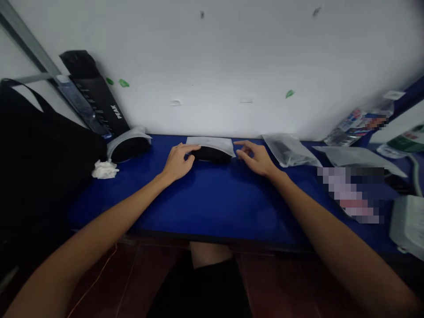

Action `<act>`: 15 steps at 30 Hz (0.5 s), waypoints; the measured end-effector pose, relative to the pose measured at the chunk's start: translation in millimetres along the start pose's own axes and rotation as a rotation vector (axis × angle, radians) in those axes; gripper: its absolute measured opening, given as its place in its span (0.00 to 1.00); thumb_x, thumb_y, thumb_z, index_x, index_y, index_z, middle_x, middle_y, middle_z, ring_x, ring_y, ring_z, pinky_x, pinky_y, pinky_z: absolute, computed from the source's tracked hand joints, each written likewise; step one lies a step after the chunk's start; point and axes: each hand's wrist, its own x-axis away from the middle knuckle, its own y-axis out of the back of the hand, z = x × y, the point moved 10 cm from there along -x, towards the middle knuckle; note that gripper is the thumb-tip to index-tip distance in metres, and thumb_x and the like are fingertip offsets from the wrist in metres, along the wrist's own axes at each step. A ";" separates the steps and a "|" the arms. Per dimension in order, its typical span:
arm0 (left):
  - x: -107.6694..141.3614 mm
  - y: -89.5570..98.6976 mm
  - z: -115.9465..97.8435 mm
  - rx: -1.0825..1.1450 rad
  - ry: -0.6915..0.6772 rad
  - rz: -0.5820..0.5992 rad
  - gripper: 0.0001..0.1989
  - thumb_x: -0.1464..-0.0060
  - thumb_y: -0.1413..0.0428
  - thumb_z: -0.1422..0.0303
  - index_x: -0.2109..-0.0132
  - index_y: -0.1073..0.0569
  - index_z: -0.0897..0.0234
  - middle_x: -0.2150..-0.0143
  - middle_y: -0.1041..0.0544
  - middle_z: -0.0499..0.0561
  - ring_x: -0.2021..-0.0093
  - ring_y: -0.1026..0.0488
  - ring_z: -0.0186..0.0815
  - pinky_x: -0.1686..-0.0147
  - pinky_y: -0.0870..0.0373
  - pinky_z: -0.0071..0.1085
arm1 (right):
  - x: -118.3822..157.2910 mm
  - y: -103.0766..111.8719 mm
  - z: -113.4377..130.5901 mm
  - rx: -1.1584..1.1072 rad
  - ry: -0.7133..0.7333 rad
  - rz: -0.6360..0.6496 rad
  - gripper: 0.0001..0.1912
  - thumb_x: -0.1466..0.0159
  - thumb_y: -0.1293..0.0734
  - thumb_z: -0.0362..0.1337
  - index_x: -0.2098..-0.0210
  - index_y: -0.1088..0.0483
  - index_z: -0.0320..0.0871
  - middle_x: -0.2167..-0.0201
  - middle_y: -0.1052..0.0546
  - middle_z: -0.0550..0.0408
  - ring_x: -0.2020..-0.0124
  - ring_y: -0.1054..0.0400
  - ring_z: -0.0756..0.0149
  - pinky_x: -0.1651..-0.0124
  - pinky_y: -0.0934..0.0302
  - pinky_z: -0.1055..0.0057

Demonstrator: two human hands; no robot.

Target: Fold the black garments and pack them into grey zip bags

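Note:
A black case with a rounded shape lies on the blue tabletop in front of me. A whitish translucent sheet or bag runs along its top and back; I cannot tell how the two are joined. My left hand is at the case's left end, forefinger stretched over its top and thumb apart below. Just off the right end hovers my right hand, fingers bent but apart, holding nothing I can see.
Left stand a similar black-and-white piece, crumpled tissue, a black PEAK box and a black bag. Right lie a frosted bag, another whitish bag, plastic bottles and a white device.

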 end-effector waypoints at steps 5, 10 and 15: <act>2.5 3.0 -14.9 0.021 -0.057 0.009 0.25 0.41 0.40 0.75 0.37 0.23 0.58 0.37 0.17 0.51 0.36 0.20 0.44 0.19 0.49 0.53 | 5.0 -15.7 19.8 0.033 0.051 0.123 0.29 0.32 0.29 0.53 0.37 0.27 0.43 0.64 0.19 0.55 0.68 0.28 0.63 0.58 0.35 0.66; 4.0 -4.9 -17.3 0.046 -0.093 0.081 0.36 0.38 0.36 0.70 0.25 0.33 0.60 0.29 0.23 0.56 0.28 0.27 0.45 0.20 0.47 0.50 | 5.9 -15.6 25.6 0.192 0.055 0.064 0.25 0.35 0.26 0.57 0.48 0.19 0.44 0.66 0.19 0.54 0.68 0.29 0.63 0.58 0.37 0.65; 3.1 -17.8 -2.9 0.094 -0.033 0.156 0.24 0.37 0.35 0.71 0.34 0.20 0.58 0.30 0.23 0.53 0.28 0.27 0.45 0.24 0.36 0.45 | 7.3 -16.4 19.7 0.186 0.042 0.030 0.22 0.32 0.26 0.54 0.51 0.16 0.43 0.66 0.20 0.51 0.67 0.28 0.60 0.57 0.32 0.62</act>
